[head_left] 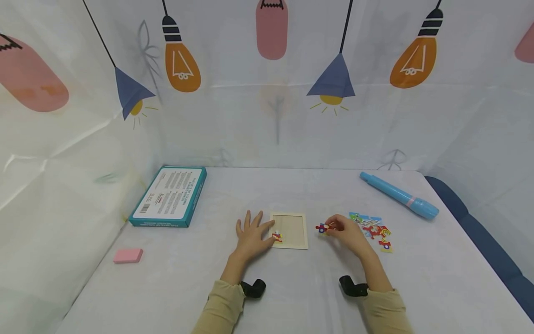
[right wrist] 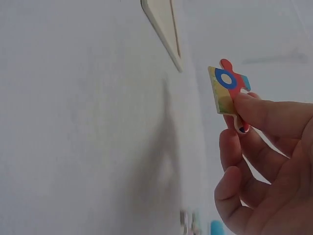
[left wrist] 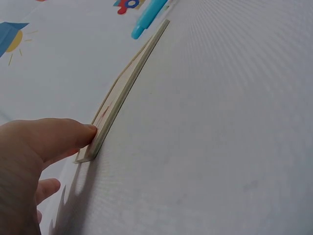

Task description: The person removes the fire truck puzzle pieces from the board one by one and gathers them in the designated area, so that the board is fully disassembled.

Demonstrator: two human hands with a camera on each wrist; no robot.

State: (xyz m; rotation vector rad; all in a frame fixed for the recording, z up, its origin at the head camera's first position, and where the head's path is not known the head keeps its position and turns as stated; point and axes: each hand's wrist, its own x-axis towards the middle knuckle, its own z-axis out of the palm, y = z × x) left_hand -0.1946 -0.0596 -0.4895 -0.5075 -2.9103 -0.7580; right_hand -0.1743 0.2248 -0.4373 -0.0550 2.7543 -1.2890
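A shallow wooden puzzle tray (head_left: 294,230) lies flat, with one red and yellow puzzle piece (head_left: 277,235) in its lower left corner. My left hand (head_left: 249,240) is spread at the tray's left side, its thumb (left wrist: 73,132) resting on the tray's edge by that piece. To the right of the tray, my right hand (head_left: 347,234) pinches another puzzle piece (right wrist: 227,88) between thumb and fingers, above the table. This piece is red, yellow and blue, with a blue ring on it. Several colourful loose pieces (head_left: 373,230) lie beyond the right hand, partly hidden by it.
A teal-edged box (head_left: 168,195) lies at the back left, and a pink block (head_left: 128,255) sits nearer at the left. A light blue cylindrical tube (head_left: 398,194) lies at the back right. A printed white sheet (head_left: 250,125) hangs behind the table.
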